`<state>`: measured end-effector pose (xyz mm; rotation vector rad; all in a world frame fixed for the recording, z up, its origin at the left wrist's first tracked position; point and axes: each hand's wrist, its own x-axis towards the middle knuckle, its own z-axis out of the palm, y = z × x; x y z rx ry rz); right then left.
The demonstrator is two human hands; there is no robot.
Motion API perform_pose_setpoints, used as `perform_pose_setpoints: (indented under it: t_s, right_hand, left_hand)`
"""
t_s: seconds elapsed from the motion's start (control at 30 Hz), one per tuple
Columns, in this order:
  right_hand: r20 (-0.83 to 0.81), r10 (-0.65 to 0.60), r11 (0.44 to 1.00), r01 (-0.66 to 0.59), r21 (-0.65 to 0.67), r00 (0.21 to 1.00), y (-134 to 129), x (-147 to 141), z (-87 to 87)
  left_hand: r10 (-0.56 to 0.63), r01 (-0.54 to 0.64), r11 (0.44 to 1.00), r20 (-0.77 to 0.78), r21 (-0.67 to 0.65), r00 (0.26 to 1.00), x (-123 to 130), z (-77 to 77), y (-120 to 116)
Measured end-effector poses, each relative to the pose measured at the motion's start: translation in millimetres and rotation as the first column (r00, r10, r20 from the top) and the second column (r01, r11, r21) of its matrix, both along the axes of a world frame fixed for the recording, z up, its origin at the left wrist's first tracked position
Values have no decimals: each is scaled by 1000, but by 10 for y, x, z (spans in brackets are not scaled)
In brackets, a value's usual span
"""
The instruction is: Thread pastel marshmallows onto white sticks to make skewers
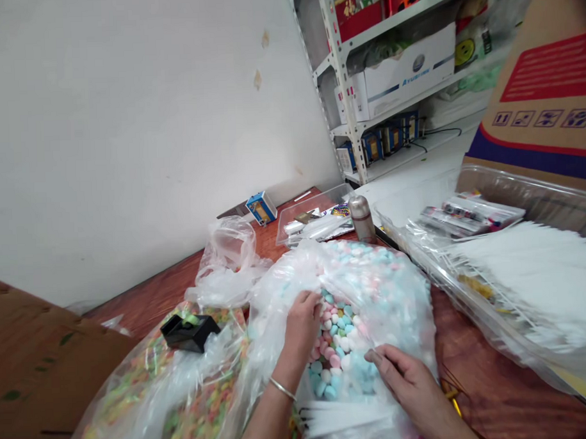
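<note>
A large clear plastic bag (pixel 392 293) full of pink, blue and white candies lies in the middle of the table. Through its opening, loose candies (pixel 333 346) show. My left hand (pixel 302 321) is at the left edge of the opening, its fingers bent together against the plastic; whatever lies between them is hidden. On the right side, my right hand (pixel 407 375) has thumb and forefinger closed on the bag's edge. A bundle of white strips (pixel 345 419) lies below the opening, between my forearms.
A bag of orange-green candies (pixel 198 402) with a black tape dispenser (pixel 190 332) on it lies left. Beyond stand a metal bottle (pixel 361 218) and plastic tray (pixel 286 213). A large clear bin (pixel 434 278) is right; a cardboard box (pixel 48 362) stands far left.
</note>
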<state>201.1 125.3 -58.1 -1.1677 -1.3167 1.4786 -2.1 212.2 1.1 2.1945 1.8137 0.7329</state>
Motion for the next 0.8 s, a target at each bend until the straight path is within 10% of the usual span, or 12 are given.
perform_pose_setpoints:
  t_s: [0.2,0.53,0.6,0.73,0.8]
  right_hand:
    - [-21,15,1000,-15,-2,1000,-17,-12,39]
    - [-190,-92,995,85,-46,977,35,-39,49]
    - [-238,-111,994,110,-19,965,24,-70,104]
    - [-254,-78,996,88,27,964,-93,-156,228]
    - [-243,-53,997,64,36,969,-167,-188,251]
  left_hand:
    - [-70,72,994,24,-83,997,50,-36,-13]
    - [172,-107,977,373,-187,912,190,50,-221]
    - [234,-70,954,575,-293,784,262,72,-469]
    - [428,130,877,875,-463,225,452,108,-982]
    - [429,169,875,888,-454,164,513,135,-1168]
